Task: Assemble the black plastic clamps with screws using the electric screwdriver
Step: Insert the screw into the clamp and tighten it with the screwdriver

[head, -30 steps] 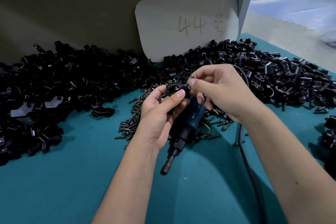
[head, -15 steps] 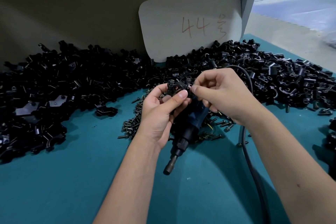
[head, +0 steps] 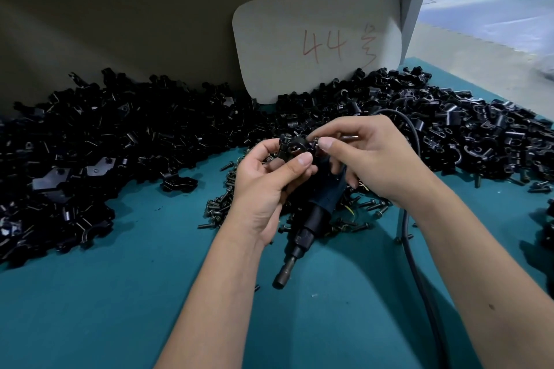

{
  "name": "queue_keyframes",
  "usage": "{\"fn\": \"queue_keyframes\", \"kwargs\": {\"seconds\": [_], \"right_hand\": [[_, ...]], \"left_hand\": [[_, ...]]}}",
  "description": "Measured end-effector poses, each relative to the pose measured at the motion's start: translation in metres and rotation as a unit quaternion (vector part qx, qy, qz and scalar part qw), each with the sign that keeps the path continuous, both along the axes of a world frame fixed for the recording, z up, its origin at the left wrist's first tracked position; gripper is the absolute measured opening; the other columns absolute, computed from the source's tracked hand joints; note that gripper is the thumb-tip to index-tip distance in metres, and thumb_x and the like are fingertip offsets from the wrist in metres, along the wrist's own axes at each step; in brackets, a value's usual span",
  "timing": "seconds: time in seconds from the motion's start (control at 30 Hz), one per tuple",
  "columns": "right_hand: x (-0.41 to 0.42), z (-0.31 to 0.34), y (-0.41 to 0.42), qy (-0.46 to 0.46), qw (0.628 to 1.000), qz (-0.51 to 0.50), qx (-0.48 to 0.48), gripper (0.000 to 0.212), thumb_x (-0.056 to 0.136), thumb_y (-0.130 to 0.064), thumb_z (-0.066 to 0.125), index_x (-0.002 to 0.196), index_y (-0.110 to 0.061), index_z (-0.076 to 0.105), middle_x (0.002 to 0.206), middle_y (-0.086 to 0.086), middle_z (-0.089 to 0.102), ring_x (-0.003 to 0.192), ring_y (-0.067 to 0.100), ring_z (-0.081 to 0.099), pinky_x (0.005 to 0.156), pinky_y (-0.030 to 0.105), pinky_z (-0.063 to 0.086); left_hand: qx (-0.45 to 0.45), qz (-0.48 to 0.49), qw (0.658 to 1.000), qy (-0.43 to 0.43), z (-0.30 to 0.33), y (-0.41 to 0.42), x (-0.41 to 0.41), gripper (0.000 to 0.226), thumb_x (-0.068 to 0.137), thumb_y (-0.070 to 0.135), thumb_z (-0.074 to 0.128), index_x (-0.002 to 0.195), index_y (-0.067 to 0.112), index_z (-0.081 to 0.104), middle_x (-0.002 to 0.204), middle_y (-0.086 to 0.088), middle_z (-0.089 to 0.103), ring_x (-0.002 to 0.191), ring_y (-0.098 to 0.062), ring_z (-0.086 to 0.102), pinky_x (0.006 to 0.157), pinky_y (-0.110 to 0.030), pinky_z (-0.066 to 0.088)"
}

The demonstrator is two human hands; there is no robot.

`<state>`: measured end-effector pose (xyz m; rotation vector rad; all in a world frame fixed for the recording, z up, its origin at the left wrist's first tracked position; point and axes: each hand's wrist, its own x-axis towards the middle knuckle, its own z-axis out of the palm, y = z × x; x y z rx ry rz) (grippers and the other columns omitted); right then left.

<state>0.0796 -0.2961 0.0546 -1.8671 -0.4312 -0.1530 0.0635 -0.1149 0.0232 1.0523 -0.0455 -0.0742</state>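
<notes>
Clamp: a small black plastic clamp (head: 292, 149) sits raised above the teal surface (head: 90, 308), between both hands; its orientation is hard to tell.
Left grip: the left hand (head: 266, 186) grasps the clamp, thumb pressed on its near face.
Right grip: the right hand (head: 368, 159) pinches a small part at the clamp's right edge; whether it is a screw cannot be told.
Screwdriver: the dark blue-black electric screwdriver (head: 311, 219) lies under the hands, long axis running from far right to near left, metal tip toward the viewer; its black cable (head: 413, 255) trails along the right.
Supplies: loose dark metal screws (head: 218, 207) are heaped beneath the hands; piles of black clamp parts (head: 120, 135) spread left and right.
Containers: not seen; parts lie directly on the surface.
Change: against the frames before, the hands and clamp look much the same, both grips unchanged.
</notes>
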Motion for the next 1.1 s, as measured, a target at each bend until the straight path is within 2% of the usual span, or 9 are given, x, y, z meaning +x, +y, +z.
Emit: {"fn": "queue_keyframes", "kwargs": {"seconds": [0.17, 0.33, 0.47, 0.6, 0.7, 0.83, 0.93, 1.0, 1.1], "right_hand": [[-0.001, 0.000, 0.007, 0.023, 0.999, 0.008, 0.032, 0.009, 0.100, -0.016, 0.069, 0.092, -0.013, 0.071, 0.072, 0.007, 0.060, 0.059, 0.023, 0.056, 0.041, 0.027, 0.043], [-0.005, -0.002, 0.025, 0.107, 0.964, 0.077, 0.233, 0.015, 0.097, -0.012, 0.068, 0.102, -0.020, 0.081, 0.086, 0.007, 0.060, 0.069, 0.012, 0.050, 0.047, 0.019, 0.035], [-0.006, -0.001, 0.038, 0.174, 0.923, 0.082, 0.332, 0.012, 0.078, -0.019, 0.076, 0.090, -0.017, 0.077, 0.070, -0.004, 0.067, 0.057, 0.008, 0.054, 0.044, 0.015, 0.035], [-0.005, -0.001, 0.034, 0.170, 0.925, 0.103, 0.325, 0.006, 0.086, -0.021, 0.075, 0.091, -0.019, 0.076, 0.069, -0.008, 0.061, 0.057, 0.004, 0.050, 0.045, 0.015, 0.034], [-0.007, 0.001, 0.032, 0.173, 0.924, 0.126, 0.317, 0.021, 0.095, -0.028, 0.064, 0.105, -0.020, 0.081, 0.077, -0.002, 0.059, 0.066, 0.008, 0.050, 0.050, 0.018, 0.033], [-0.010, 0.004, 0.039, 0.158, 0.931, 0.088, 0.316, 0.014, 0.082, -0.028, 0.073, 0.088, -0.017, 0.078, 0.067, -0.005, 0.062, 0.058, 0.006, 0.053, 0.046, 0.015, 0.036], [-0.010, 0.002, 0.043, 0.154, 0.933, 0.057, 0.321, 0.019, 0.077, -0.027, 0.078, 0.082, -0.015, 0.064, 0.065, -0.007, 0.060, 0.054, 0.009, 0.052, 0.043, 0.015, 0.034], [-0.011, 0.001, 0.044, 0.152, 0.934, 0.069, 0.315, 0.018, 0.081, -0.031, 0.076, 0.092, -0.017, 0.070, 0.073, -0.005, 0.060, 0.065, 0.016, 0.051, 0.046, 0.018, 0.033], [-0.014, 0.001, 0.045, 0.153, 0.935, 0.082, 0.309, 0.024, 0.087, -0.034, 0.068, 0.103, -0.019, 0.079, 0.087, 0.002, 0.068, 0.069, 0.011, 0.050, 0.051, 0.019, 0.036]], "left_hand": [[-0.012, -0.010, 1.000, -0.005, -0.001, 0.000, -0.001, 0.045, 0.069, 0.010, 0.084, 0.111, 0.008, 0.067, 0.087, -0.005, 0.076, 0.077, -0.014, 0.074, 0.073, -0.021, 0.059], [-0.099, -0.037, 0.994, -0.003, 0.001, -0.002, -0.001, 0.053, 0.070, 0.010, 0.086, 0.118, 0.007, 0.063, 0.091, -0.008, 0.077, 0.078, -0.012, 0.072, 0.072, -0.020, 0.058], [-0.121, -0.029, 0.992, 0.007, 0.000, -0.002, -0.001, 0.061, 0.073, 0.005, 0.083, 0.130, 0.003, 0.059, 0.095, -0.010, 0.068, 0.088, -0.021, 0.066, 0.071, -0.020, 0.058], [-0.141, -0.041, 0.989, -0.002, -0.002, -0.002, -0.001, 0.070, 0.073, 0.001, 0.081, 0.137, 0.001, 0.054, 0.089, -0.010, 0.071, 0.078, -0.017, 0.072, 0.069, -0.022, 0.059], [-0.149, -0.047, 0.988, -0.010, 0.000, -0.002, -0.001, 0.070, 0.068, 0.006, 0.085, 0.132, 0.002, 0.058, 0.092, -0.015, 0.073, 0.078, -0.015, 0.072, 0.069, -0.021, 0.059], [-0.133, -0.049, 0.990, -0.022, 0.000, 0.000, -0.001, 0.056, 0.069, 0.008, 0.085, 0.121, 0.005, 0.064, 0.091, -0.011, 0.072, 0.080, -0.015, 0.071, 0.070, -0.019, 0.058], [-0.133, -0.049, 0.990, -0.024, -0.001, -0.003, -0.002, 0.064, 0.068, 0.007, 0.085, 0.126, 0.002, 0.059, 0.088, -0.009, 0.072, 0.078, -0.016, 0.074, 0.069, -0.022, 0.060], [-0.135, -0.052, 0.989, -0.032, -0.001, -0.002, -0.001, 0.061, 0.070, 0.007, 0.084, 0.125, 0.002, 0.059, 0.088, -0.009, 0.074, 0.079, -0.017, 0.075, 0.068, -0.024, 0.060], [-0.115, -0.045, 0.992, -0.037, 0.000, 0.003, 0.000, 0.053, 0.070, 0.011, 0.085, 0.119, 0.005, 0.065, 0.091, -0.009, 0.075, 0.088, -0.018, 0.076, 0.070, -0.021, 0.059]]}}
